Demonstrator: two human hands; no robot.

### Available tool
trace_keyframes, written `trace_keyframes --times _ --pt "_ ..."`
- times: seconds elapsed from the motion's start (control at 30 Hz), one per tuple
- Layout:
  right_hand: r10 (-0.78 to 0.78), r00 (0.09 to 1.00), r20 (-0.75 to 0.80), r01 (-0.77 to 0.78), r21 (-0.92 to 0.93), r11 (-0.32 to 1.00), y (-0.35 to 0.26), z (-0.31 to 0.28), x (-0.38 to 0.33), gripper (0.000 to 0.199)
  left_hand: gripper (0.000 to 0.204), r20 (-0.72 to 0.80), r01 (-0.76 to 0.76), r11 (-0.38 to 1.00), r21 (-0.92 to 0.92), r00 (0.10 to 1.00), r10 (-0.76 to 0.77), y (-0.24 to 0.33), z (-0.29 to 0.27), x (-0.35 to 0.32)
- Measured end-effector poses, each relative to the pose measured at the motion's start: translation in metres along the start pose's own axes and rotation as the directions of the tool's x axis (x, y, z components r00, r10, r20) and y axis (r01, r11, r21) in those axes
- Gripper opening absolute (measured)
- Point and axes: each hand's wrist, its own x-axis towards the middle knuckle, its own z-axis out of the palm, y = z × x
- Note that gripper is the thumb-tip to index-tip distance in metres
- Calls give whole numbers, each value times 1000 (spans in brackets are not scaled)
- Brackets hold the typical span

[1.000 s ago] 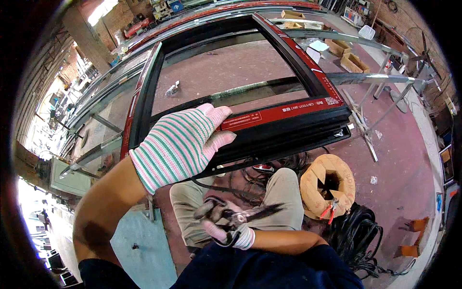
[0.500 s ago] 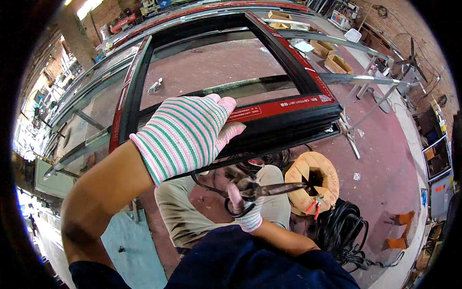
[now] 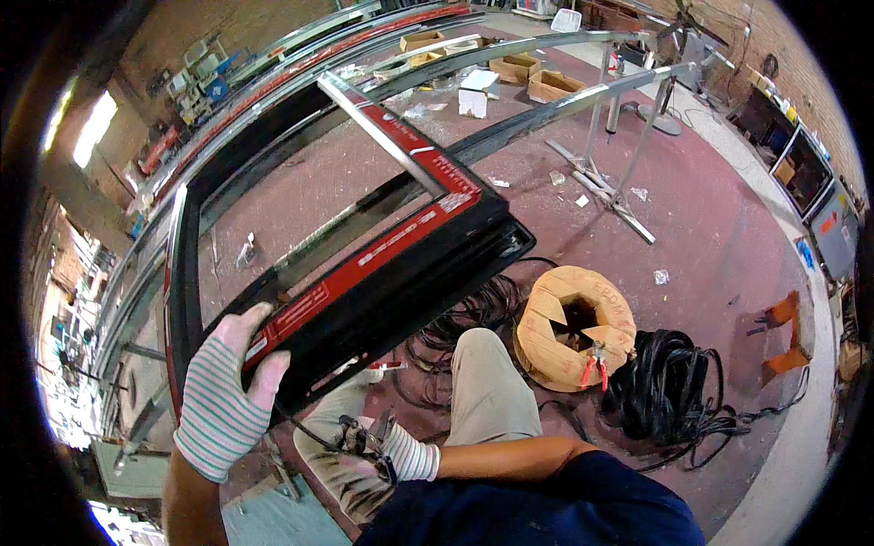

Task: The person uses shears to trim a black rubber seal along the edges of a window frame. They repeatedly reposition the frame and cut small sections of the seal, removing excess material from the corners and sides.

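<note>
Green-striped, the gloved left hand (image 3: 223, 400) is gripping the red-and-black frame (image 3: 364, 262) between thumb and fingers, while the right hand (image 3: 387, 446) is clutching dark scissors (image 3: 355, 435) near beige trousers (image 3: 492, 387).

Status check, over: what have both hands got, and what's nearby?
Left hand: gripping red-faced black window frame by its near-left corner. Right hand: low, around dark scissors, partly hidden. Rightward: paper-wrapped roll, tangled black strips.

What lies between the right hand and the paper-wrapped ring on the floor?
In the head view, the person's beige-trousered right knee lies between the right hand and the paper-wrapped ring.
</note>
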Motion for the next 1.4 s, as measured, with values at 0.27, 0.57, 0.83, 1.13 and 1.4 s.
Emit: trace_keyframes --times 0.27,0.57,0.83,1.13,1.4 --pt "-192 973 -129 211 155 965 -39 -2 15 20 33 118 4 988 153 993 -22 5 -3 14" --pt "-270 958 -95 284 196 939 -31 32 30 17 46 126 -25 999 -30 992 29 13 0 33" --pt "-66 998 21 58 265 963 -50 32 28 25 63 187 -495 869 5 854 485 88 38 142" --pt "31 978 205 -193 849 493 -51 24 27 18 60 236 -567 822 62 808 540 99 53 153" --pt "-154 983 -102 176 275 945 -61 21 24 21 61 268 -576 809 115 802 533 102 51 154"
